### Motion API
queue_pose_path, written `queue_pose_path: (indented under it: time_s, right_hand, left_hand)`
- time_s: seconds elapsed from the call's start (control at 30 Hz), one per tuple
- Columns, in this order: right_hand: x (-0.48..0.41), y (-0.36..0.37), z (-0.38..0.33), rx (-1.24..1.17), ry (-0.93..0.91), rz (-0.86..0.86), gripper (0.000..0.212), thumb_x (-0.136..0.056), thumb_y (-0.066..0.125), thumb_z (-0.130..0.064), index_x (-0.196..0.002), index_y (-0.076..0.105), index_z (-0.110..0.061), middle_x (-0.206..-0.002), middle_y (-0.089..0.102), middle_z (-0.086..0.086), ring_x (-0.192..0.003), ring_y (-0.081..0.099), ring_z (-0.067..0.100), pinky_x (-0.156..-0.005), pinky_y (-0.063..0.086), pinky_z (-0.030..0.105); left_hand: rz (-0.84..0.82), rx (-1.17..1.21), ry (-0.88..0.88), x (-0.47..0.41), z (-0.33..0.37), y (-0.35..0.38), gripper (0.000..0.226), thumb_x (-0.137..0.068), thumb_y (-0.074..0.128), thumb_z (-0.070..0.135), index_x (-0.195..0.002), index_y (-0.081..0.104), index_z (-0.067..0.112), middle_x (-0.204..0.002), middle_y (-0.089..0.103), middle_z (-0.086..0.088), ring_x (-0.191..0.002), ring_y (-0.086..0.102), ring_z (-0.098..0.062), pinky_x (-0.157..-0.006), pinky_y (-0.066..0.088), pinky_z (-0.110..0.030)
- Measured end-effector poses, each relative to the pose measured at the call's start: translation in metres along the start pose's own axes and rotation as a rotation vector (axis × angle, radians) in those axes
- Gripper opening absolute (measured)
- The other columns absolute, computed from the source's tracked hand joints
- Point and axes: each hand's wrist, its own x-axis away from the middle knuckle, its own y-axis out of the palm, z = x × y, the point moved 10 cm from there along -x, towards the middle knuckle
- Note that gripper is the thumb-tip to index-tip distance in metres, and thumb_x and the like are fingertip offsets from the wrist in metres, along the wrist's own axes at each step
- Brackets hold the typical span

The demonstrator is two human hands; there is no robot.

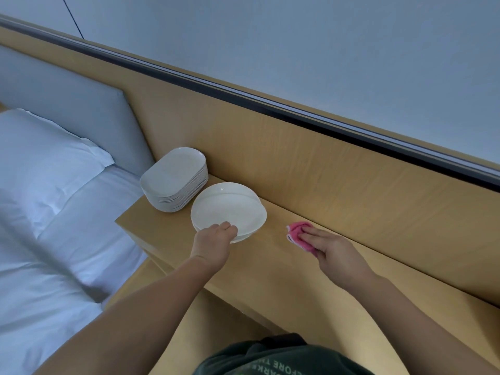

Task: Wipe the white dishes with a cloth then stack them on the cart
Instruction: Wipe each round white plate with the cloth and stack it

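Item: left fingers (230, 228), curled together over the near rim of the top round plate (227, 209), apparently to lift it off the plate beneath; left hand (215, 238) behind them.
Item: right fingers (315, 234), straight and together, right hand (334, 251) pressing the pink cloth (296, 229) flat on the wooden ledge (270, 269), right of the plate, probably to gather it for wiping.
Item: stack of oblong dishes (174, 177), behind-left of the plate, just beside it.
Cart: not in view.

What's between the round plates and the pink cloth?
Nothing sits there. The head view shows only a bare strip of the wooden shelf between the round plates and the pink cloth.
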Motion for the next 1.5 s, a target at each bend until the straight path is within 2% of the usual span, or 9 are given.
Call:
queue_pose_path:
  time_s: [0.17,0.4,0.5,0.6,0.77,0.83,1.17,1.3,1.5]
  right_hand:
    - [-0.01,0.004,-0.002,0.027,0.017,0.008,0.049,-0.09,0.058,0.005,-0.132,0.058,-0.021,-0.143,0.05,-0.005,-0.133,0.045,0.009,-0.108,0.026,0.014]
    - [-0.019,0.018,-0.005,0.035,0.028,-0.016,0.048,-0.092,0.057,0.002,-0.133,0.058,-0.022,-0.143,0.051,-0.006,-0.134,0.045,0.01,-0.11,0.03,0.02]
    - [-0.022,0.018,-0.004,0.053,0.03,-0.021,0.05,-0.091,0.057,0.004,-0.134,0.057,-0.022,-0.144,0.049,-0.006,-0.135,0.043,0.009,-0.111,0.028,0.018]
    - [-0.021,0.019,-0.001,0.066,0.037,-0.028,0.05,-0.091,0.057,0.004,-0.134,0.057,-0.022,-0.144,0.049,-0.006,-0.135,0.043,0.008,-0.11,0.027,0.017]
    - [-0.017,0.017,0.008,0.083,0.062,-0.018,0.049,-0.091,0.059,0.001,-0.134,0.058,-0.023,-0.143,0.05,-0.007,-0.134,0.044,0.009,-0.111,0.029,0.018]
    - [-0.013,0.012,0.014,0.077,0.086,0.003,0.048,-0.091,0.059,0.001,-0.133,0.058,-0.023,-0.143,0.05,-0.007,-0.134,0.044,0.008,-0.109,0.026,0.015]
    - [0.084,-0.061,0.08,0.069,0.298,0.268,0.049,-0.085,0.062,0.011,-0.125,0.066,-0.018,-0.133,0.049,-0.016,-0.127,0.045,-0.001,-0.101,0.022,-0.002]
    - [0.15,-0.105,0.11,0.078,0.37,0.381,0.05,-0.085,0.065,0.01,-0.127,0.064,-0.017,-0.135,0.053,-0.011,-0.129,0.049,0.005,-0.107,0.03,0.01]
    - [0.266,-0.173,0.148,0.124,0.462,0.558,0.037,-0.091,0.065,-0.001,-0.121,0.068,-0.022,-0.132,0.053,-0.029,-0.121,0.051,-0.008,-0.098,0.044,0.014]
  left_hand:
    - [-0.015,-0.005,0.098,-0.011,-0.003,0.01,0.033,-0.091,0.044,0.005,-0.117,0.057,0.021,-0.108,0.058,0.001,-0.095,0.056,-0.021,-0.062,0.035,-0.028]
    - [-0.115,0.059,0.207,-0.012,-0.01,0.044,0.039,-0.097,0.045,0.019,-0.132,0.052,0.033,-0.133,0.056,0.012,-0.119,0.054,-0.017,-0.089,0.046,-0.03]
    - [-0.136,0.026,0.179,-0.013,-0.019,0.051,0.036,-0.099,0.039,0.016,-0.127,0.053,0.034,-0.124,0.059,0.013,-0.107,0.057,-0.018,-0.082,0.048,-0.031]
    - [-0.146,0.014,0.18,-0.016,-0.023,0.056,0.033,-0.099,0.036,0.014,-0.122,0.053,0.03,-0.12,0.057,0.012,-0.105,0.053,-0.018,-0.08,0.04,-0.027]
    - [-0.211,0.011,0.225,-0.024,-0.022,0.061,0.035,-0.101,0.036,0.037,-0.129,0.053,0.024,-0.136,0.052,0.004,-0.128,0.044,-0.018,-0.108,0.028,-0.036]
    - [-0.191,0.041,0.259,-0.029,-0.01,0.053,0.038,-0.1,0.038,0.038,-0.131,0.052,0.022,-0.137,0.052,0.003,-0.126,0.046,-0.018,-0.109,0.029,-0.035]
    - [-0.139,0.159,0.547,-0.062,0.152,0.028,0.034,-0.099,0.037,0.032,-0.125,0.053,0.019,-0.112,0.059,0.001,-0.102,0.055,-0.02,-0.076,0.048,-0.033]
    - [-0.13,0.182,0.671,-0.056,0.251,0.025,0.033,-0.098,0.039,0.034,-0.122,0.056,0.019,-0.112,0.061,0.0,-0.105,0.057,-0.023,-0.077,0.048,-0.032]
    - [-0.163,0.225,0.849,-0.022,0.41,0.03,0.031,-0.099,0.039,0.036,-0.117,0.058,0.02,-0.113,0.063,0.001,-0.101,0.06,-0.023,-0.075,0.048,-0.033]
